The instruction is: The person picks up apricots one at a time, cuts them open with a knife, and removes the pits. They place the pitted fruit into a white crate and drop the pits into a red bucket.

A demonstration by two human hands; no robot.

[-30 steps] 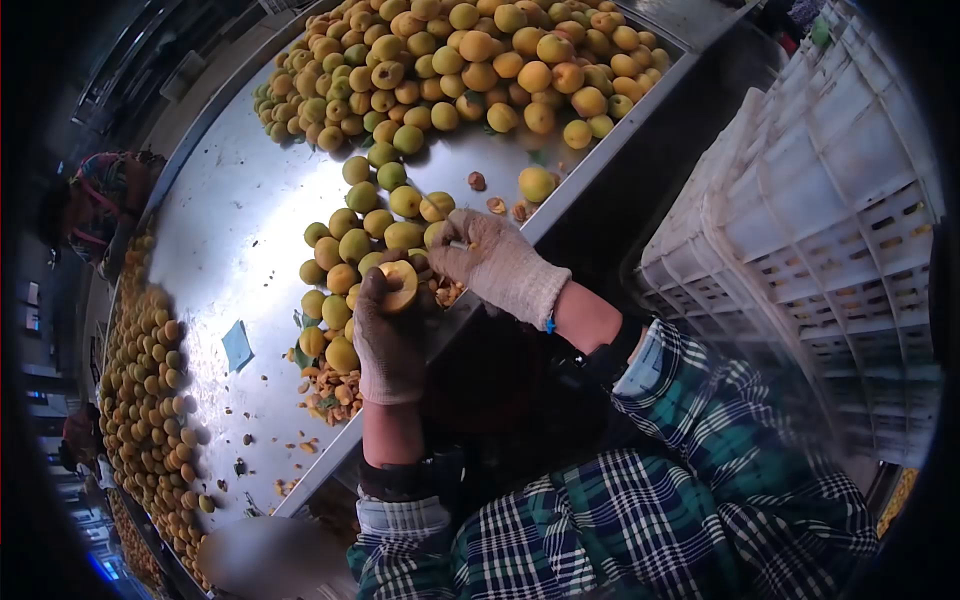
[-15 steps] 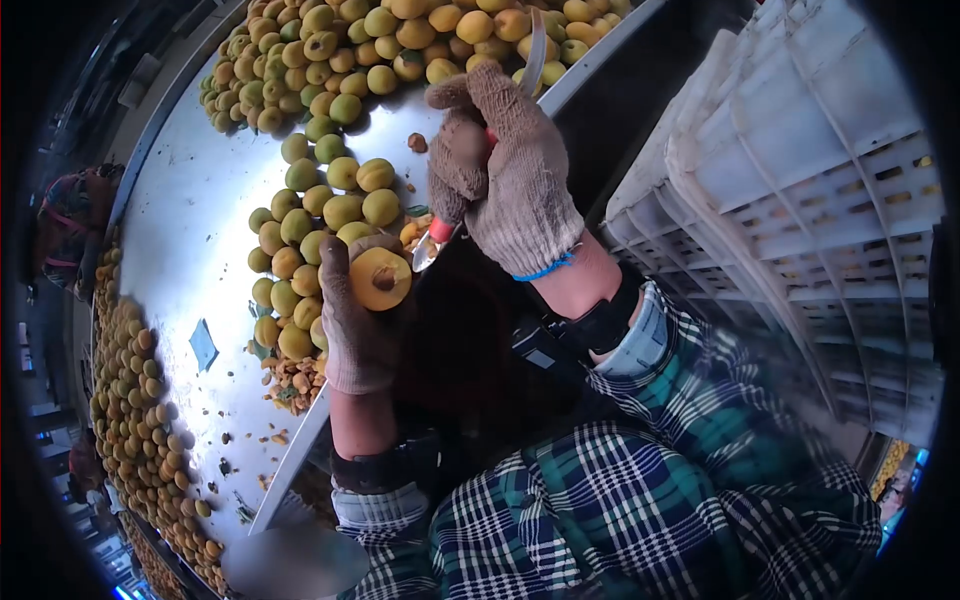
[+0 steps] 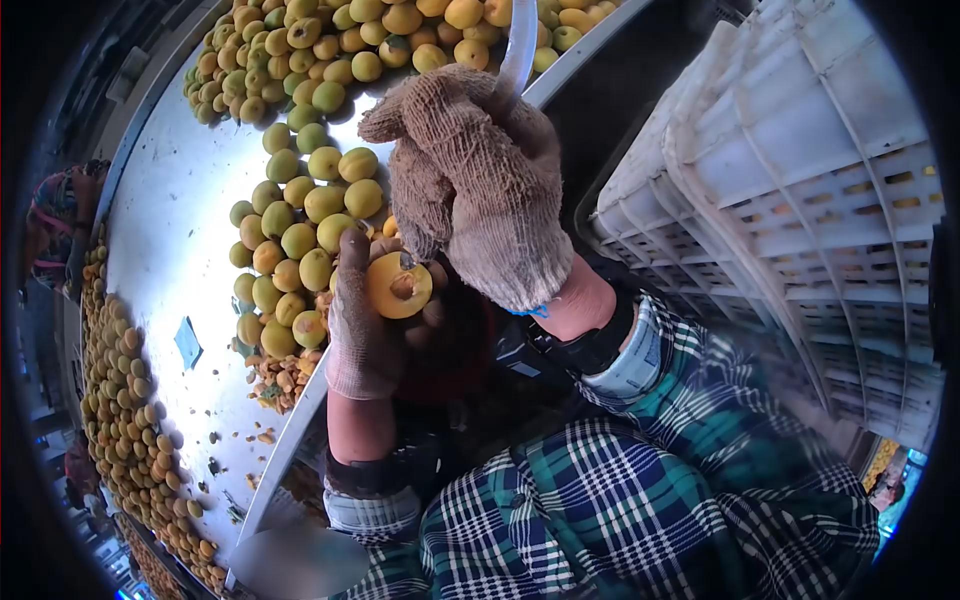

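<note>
My left hand (image 3: 365,325), in a light knitted glove, holds a halved yellow fruit (image 3: 399,286) with its cut face up and the brown pit showing. My right hand (image 3: 475,180), in a brown knitted glove, is closed around a tool, its curved metal blade (image 3: 517,50) sticking up past the fingers. The tool's other end is hidden behind the glove, close to the upper edge of the fruit half. Whole yellow-green fruits (image 3: 298,240) lie on the metal table just left of my hands.
The metal table (image 3: 165,240) carries a large fruit heap (image 3: 350,40) at the top and another (image 3: 125,410) along the left. Small scraps (image 3: 285,382) lie near its front edge. A white plastic crate (image 3: 770,190) stands at the right. A person (image 3: 65,220) is at the far left.
My right hand has moved left and down, nearer the fruit half, with the tool still in it. My left hand has shifted slightly right with the fruit. The table scene has shifted slightly left.
</note>
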